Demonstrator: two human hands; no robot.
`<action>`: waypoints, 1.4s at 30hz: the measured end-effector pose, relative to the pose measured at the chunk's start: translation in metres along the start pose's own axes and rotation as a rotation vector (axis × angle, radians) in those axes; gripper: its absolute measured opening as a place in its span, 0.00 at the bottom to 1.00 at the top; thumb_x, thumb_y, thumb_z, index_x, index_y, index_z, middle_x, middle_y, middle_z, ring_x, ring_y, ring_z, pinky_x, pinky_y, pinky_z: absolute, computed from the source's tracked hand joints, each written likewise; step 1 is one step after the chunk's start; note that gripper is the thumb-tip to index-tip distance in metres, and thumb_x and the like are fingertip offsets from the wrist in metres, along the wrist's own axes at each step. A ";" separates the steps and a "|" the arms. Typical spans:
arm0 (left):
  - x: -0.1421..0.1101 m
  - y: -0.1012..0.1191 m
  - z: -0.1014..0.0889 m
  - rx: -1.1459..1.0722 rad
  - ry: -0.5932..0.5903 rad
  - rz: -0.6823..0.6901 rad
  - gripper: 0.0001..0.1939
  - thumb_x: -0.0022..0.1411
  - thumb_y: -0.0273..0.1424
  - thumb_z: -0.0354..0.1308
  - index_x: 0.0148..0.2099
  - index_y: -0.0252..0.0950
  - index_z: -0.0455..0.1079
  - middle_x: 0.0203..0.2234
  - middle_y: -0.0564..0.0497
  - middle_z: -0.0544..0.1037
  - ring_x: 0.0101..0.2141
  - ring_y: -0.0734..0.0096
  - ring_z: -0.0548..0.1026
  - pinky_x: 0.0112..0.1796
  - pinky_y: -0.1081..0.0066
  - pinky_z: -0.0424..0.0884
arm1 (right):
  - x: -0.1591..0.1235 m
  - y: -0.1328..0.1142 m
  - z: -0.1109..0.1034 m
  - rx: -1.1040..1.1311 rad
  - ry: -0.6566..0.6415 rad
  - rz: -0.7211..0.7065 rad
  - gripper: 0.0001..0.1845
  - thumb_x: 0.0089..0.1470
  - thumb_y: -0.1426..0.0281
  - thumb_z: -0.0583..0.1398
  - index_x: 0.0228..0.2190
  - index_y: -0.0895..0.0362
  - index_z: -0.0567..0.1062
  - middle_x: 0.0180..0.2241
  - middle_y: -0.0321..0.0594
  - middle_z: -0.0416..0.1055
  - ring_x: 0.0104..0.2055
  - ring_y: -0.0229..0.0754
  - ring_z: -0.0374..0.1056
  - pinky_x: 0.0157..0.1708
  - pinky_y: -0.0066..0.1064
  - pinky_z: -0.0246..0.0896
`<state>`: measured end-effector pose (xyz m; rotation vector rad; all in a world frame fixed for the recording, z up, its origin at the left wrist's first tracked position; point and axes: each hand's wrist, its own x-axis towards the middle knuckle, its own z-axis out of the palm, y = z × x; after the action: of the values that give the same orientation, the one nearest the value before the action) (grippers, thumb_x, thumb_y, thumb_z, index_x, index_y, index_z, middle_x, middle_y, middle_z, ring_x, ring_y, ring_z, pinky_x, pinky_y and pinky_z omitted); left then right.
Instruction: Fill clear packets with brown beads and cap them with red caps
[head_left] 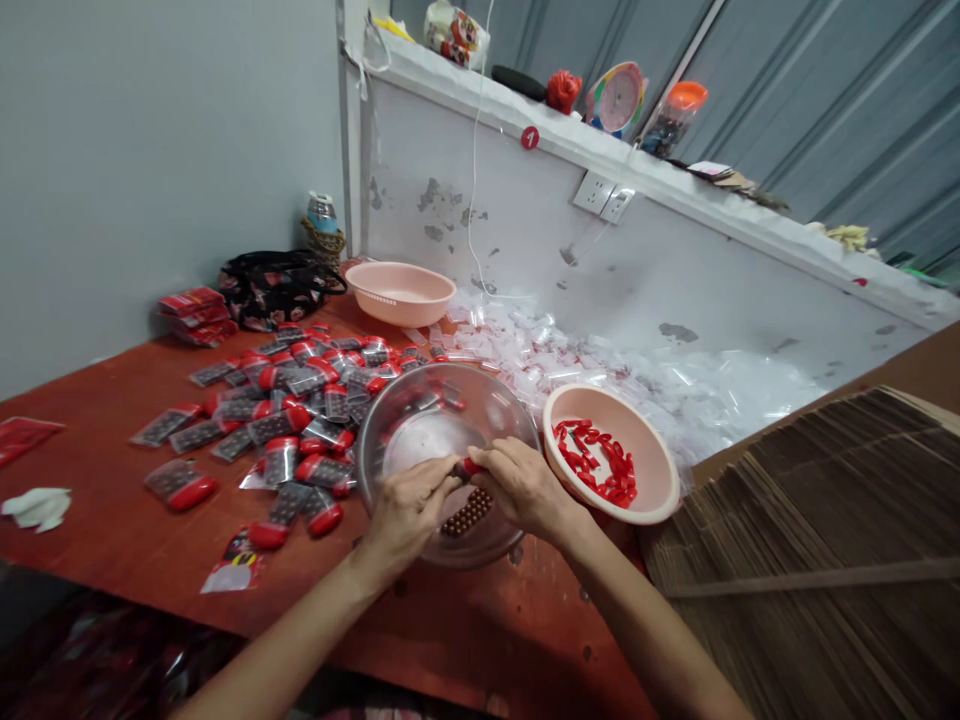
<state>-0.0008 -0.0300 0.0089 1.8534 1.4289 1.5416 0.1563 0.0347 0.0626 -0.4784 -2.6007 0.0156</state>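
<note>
Both hands meet over a clear bowl point(420, 420) on a red table point(112, 520). My left hand point(409, 505) and my right hand point(517, 485) pinch the same small red piece point(469, 467) between their fingertips. Just under the hands, inside the bowl, lies a strip of small brown beads point(466, 514). A pink bowl point(652, 490) to the right of my right hand holds several loose red pieces point(600, 465).
Several packets with red ends point(292, 420) lie spread left of the clear bowl. An empty pink basket point(401, 292) stands at the back, clear plastic bags point(637, 370) heap along the wall, and a stack of cardboard point(825, 540) fills the right.
</note>
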 end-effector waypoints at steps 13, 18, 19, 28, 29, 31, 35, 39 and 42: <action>-0.003 0.013 -0.001 -0.067 -0.060 -0.108 0.14 0.59 0.28 0.51 0.47 0.39 0.71 0.37 0.49 0.78 0.38 0.67 0.75 0.40 0.71 0.69 | -0.010 -0.001 -0.003 0.088 -0.009 -0.050 0.12 0.56 0.75 0.51 0.43 0.62 0.68 0.33 0.47 0.71 0.33 0.41 0.64 0.33 0.32 0.60; 0.004 0.006 -0.001 -0.420 0.004 -0.398 0.14 0.56 0.34 0.54 0.45 0.36 0.72 0.38 0.48 0.78 0.37 0.64 0.75 0.38 0.67 0.72 | -0.010 -0.003 0.007 0.609 0.160 0.315 0.20 0.53 0.71 0.56 0.49 0.53 0.65 0.44 0.44 0.70 0.45 0.42 0.66 0.45 0.36 0.60; 0.006 0.005 -0.002 -0.525 0.038 -0.457 0.16 0.55 0.35 0.56 0.45 0.35 0.72 0.38 0.48 0.78 0.37 0.63 0.75 0.38 0.67 0.73 | -0.011 -0.004 0.009 0.795 0.195 0.403 0.21 0.53 0.70 0.57 0.50 0.51 0.64 0.47 0.43 0.68 0.47 0.43 0.65 0.46 0.37 0.59; 0.006 0.010 -0.011 -0.442 0.009 -0.407 0.14 0.54 0.34 0.57 0.42 0.36 0.74 0.34 0.48 0.78 0.36 0.65 0.75 0.40 0.67 0.71 | -0.015 -0.007 0.031 1.667 0.402 0.653 0.13 0.46 0.62 0.62 0.31 0.59 0.73 0.27 0.40 0.71 0.30 0.39 0.68 0.32 0.32 0.64; 0.005 0.011 -0.012 -0.380 0.002 -0.352 0.13 0.54 0.34 0.57 0.41 0.37 0.74 0.35 0.48 0.78 0.37 0.64 0.74 0.41 0.66 0.70 | -0.013 -0.006 0.029 1.697 0.377 0.660 0.15 0.45 0.61 0.62 0.32 0.59 0.73 0.29 0.40 0.71 0.31 0.40 0.68 0.32 0.32 0.64; 0.004 0.011 -0.014 -0.288 -0.008 -0.250 0.12 0.56 0.32 0.55 0.41 0.38 0.74 0.39 0.47 0.76 0.41 0.63 0.72 0.44 0.64 0.68 | -0.009 -0.005 0.023 1.771 0.276 0.670 0.19 0.45 0.58 0.61 0.35 0.59 0.72 0.37 0.42 0.70 0.37 0.43 0.67 0.35 0.35 0.65; 0.000 0.010 -0.013 -0.194 -0.042 -0.165 0.12 0.58 0.30 0.52 0.43 0.40 0.73 0.44 0.47 0.73 0.47 0.64 0.68 0.48 0.61 0.64 | -0.002 -0.008 0.015 1.876 -0.029 0.709 0.23 0.46 0.58 0.60 0.43 0.57 0.68 0.45 0.45 0.67 0.42 0.44 0.66 0.41 0.41 0.63; -0.003 0.009 -0.010 -0.174 -0.056 -0.147 0.13 0.58 0.30 0.52 0.45 0.41 0.72 0.43 0.48 0.74 0.50 0.62 0.65 0.49 0.59 0.63 | 0.001 -0.014 0.022 1.932 -0.159 0.740 0.22 0.45 0.62 0.60 0.41 0.62 0.69 0.36 0.45 0.71 0.35 0.41 0.67 0.39 0.39 0.63; -0.004 0.009 -0.007 -0.156 -0.031 -0.115 0.12 0.58 0.30 0.53 0.44 0.40 0.73 0.42 0.48 0.76 0.50 0.63 0.65 0.50 0.59 0.62 | 0.002 -0.017 0.029 1.951 -0.057 0.759 0.19 0.42 0.65 0.60 0.37 0.64 0.71 0.32 0.44 0.71 0.32 0.40 0.67 0.35 0.36 0.64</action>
<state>-0.0026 -0.0398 0.0167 1.6685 1.3367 1.5156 0.1355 0.0218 0.0392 -0.5152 -1.1570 2.3350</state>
